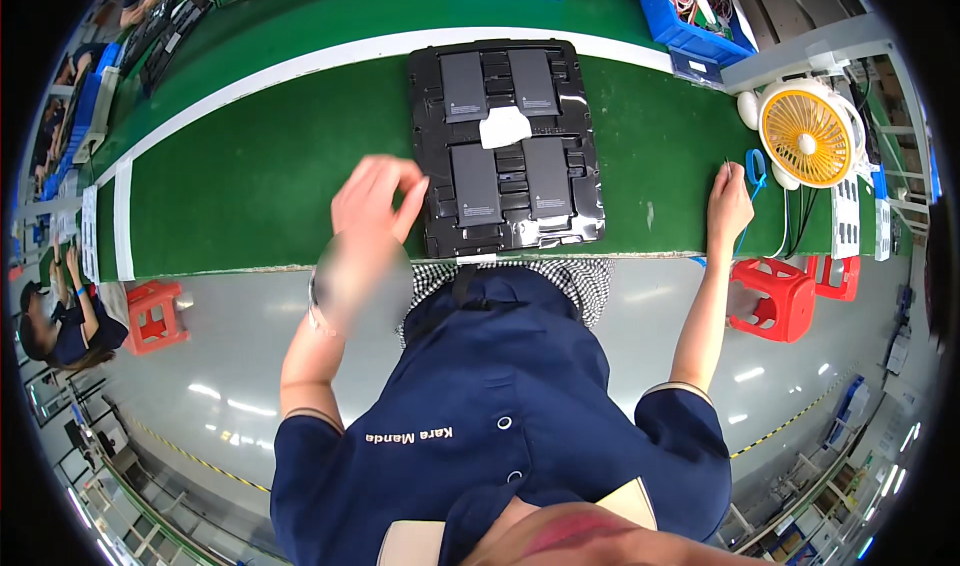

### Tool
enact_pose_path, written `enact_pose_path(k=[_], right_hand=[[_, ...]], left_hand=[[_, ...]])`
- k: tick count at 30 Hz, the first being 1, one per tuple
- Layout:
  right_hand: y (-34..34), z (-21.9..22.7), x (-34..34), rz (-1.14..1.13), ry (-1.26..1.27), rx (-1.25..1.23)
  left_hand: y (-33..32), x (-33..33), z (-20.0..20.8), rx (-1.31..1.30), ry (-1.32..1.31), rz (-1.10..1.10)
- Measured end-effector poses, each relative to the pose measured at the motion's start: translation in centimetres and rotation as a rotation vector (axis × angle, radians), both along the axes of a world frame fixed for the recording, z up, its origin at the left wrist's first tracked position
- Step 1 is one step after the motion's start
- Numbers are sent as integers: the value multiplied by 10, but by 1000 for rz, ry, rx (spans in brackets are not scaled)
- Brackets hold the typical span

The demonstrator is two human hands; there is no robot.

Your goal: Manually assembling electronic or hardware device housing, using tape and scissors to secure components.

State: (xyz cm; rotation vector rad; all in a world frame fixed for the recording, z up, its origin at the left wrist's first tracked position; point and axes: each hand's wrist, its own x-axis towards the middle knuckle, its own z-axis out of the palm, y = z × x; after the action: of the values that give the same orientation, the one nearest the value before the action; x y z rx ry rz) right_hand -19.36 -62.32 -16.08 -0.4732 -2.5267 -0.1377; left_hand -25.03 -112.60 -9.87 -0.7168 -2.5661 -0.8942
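Note:
On the green table in front of me lies a black plastic tray [508, 188]. Several flat dark grey packs, which look like batteries, sit in its recesses, one of them a front right pack [548, 178]. A crumpled white piece [505, 128] rests at the tray's middle. Beside the tray's left rim is my left hand [372, 201], thumb and forefinger bent together in a pinch; anything between the tips is too small to tell. Well to the right, my right hand [730, 209] is closed near the table's front edge, with a thin tip showing above the fingers that I cannot make out.
A white and yellow fan [808, 138] stands at the right, near a blue coiled strap [756, 169] and hanging cables. Blue bins [690, 16] with wires stand at the back. Red stools [772, 301] are below the table's right side. Another person [75, 316] is at the far left.

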Motion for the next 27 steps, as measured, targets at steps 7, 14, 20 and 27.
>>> enact_pose_path(k=[7, 14, 20, 27], right_hand=[[-13, 4, 3, 33, 25, -11], [-15, 8, -4, 83, 80, -114], [-38, 25, -34, 207, 78, -163], [-108, 76, -213, 678, 159, -177]], left_hand=[[47, -58, -4, -87, 28, -89], [71, -72, 2, -55, -28, -89], [88, -105, 16, -48, -3, -133], [94, -75, 46, 114, -32, -186]])
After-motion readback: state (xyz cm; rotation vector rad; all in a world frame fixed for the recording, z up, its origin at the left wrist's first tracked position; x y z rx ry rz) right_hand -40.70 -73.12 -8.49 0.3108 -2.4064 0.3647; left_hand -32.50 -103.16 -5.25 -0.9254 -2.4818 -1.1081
